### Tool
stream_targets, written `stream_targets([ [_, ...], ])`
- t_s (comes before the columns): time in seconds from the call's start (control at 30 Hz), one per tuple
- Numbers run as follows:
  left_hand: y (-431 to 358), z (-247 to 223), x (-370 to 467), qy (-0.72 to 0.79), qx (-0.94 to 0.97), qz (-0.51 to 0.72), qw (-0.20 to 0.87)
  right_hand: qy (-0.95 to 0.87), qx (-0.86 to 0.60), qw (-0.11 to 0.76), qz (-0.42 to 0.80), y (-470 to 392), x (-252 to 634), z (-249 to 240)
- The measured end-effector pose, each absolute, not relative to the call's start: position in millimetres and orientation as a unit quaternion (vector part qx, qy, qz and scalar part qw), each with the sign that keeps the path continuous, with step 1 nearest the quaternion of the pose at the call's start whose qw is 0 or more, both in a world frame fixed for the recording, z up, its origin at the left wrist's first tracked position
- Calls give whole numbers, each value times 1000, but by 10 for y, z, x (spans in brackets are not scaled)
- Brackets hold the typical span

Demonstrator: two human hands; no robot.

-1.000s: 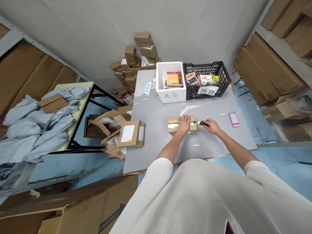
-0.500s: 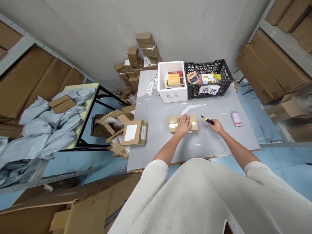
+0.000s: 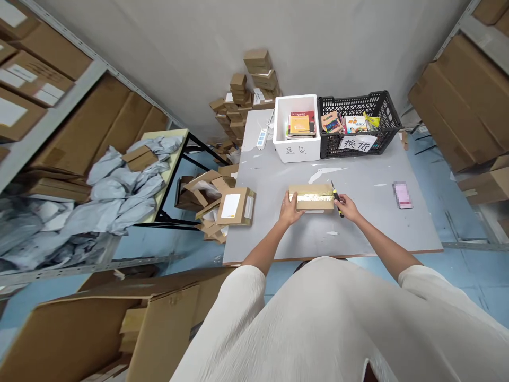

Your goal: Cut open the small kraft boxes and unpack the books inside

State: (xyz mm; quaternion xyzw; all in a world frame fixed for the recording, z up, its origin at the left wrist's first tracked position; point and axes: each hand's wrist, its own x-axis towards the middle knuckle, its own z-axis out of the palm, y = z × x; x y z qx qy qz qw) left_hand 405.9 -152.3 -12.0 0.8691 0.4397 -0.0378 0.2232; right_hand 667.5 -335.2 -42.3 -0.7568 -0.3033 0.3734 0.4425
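Observation:
A small cardboard box (image 3: 312, 196) with shiny clear tape along its top lies on the grey table (image 3: 278, 239). At the box's left end is my left hand (image 3: 290, 209), its thumb and fingers gripping the edge. My right hand (image 3: 347, 207) is closed around a yellow-and-black utility knife (image 3: 338, 200). The knife is at the box's right end, with the blade tip pointing up and away from me; whether it touches the cardboard I cannot tell.
Behind the box stand a white foam bin (image 3: 298, 151) with books and a black plastic crate (image 3: 360, 138) with packets. A labelled carton (image 3: 236, 206) rests at the table's left edge, beside discarded cardboard (image 3: 207, 193). A pink blurred item (image 3: 403, 195) lies right.
My left hand has moved from the box's top to its left end. My right hand has brought the knife to the right end and turned it more upright. The camera view has shifted left.

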Motion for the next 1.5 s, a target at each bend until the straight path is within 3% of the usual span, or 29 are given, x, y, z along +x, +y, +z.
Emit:
stream_targets([
  [0.37, -1359, -3, 4224, 386, 877, -24, 284, -302, -793, 436, 298, -3318, 6824, -163],
  [0.67, -1234, -304, 4373, 459, 799, 22, 388, -239, -807, 457, 289, -3308, 6890, -194],
  [1.1, -1475, -369, 4249, 371, 814, -92, 438, -270, -849, 324, 318, -3464, 6714, -257],
  [1.5, -1055, 65, 4256, 410, 764, -108, 486, -294, -858, 344, 244, -3283, 6978, -80],
])
